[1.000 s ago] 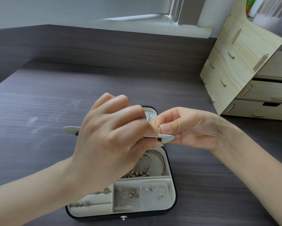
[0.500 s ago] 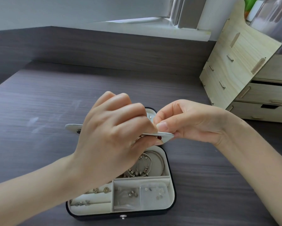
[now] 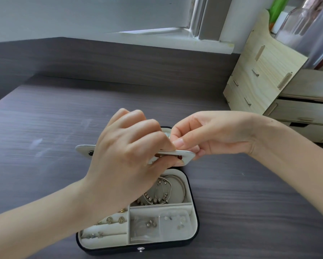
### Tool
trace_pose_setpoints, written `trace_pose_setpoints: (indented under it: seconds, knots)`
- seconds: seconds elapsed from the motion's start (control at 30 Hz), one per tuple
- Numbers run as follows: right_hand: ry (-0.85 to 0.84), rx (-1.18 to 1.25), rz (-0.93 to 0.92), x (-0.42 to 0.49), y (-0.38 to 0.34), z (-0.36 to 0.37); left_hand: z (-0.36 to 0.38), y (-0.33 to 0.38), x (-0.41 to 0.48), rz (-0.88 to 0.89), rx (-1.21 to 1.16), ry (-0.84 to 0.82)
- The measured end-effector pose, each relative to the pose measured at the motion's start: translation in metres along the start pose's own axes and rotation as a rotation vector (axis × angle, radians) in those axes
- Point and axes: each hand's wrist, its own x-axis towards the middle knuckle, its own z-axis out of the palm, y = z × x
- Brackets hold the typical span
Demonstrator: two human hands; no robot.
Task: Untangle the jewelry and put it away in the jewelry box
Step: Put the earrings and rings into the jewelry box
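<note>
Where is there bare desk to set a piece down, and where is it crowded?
Bare: desk left of the jewelry box, and the strip between box and drawer unit. Crowded: above the box, where left hand and right hand grip the flap.

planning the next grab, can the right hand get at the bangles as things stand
Probably yes, once it lets go: the right hand pinches the cream flap, but the bangles lie uncovered in the open jewelry box.

two hands (image 3: pixel 127 161) (image 3: pixel 218 135), one jewelry box (image 3: pixel 195 224), one organizer (image 3: pixel 259 71)
</note>
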Motion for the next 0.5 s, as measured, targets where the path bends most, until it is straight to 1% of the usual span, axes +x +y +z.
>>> trace_pose_setpoints:
  seconds: [0.27,0.5]
  knots:
    - [0.080,-0.045,-0.003,-0.004,0.000,0.008,0.001,0.001,-0.001,-0.018,-0.011,0.027]
    - [0.089,-0.105,0.027,0.000,-0.003,0.011,0.002,0.000,-0.001,-0.023,0.001,0.024]
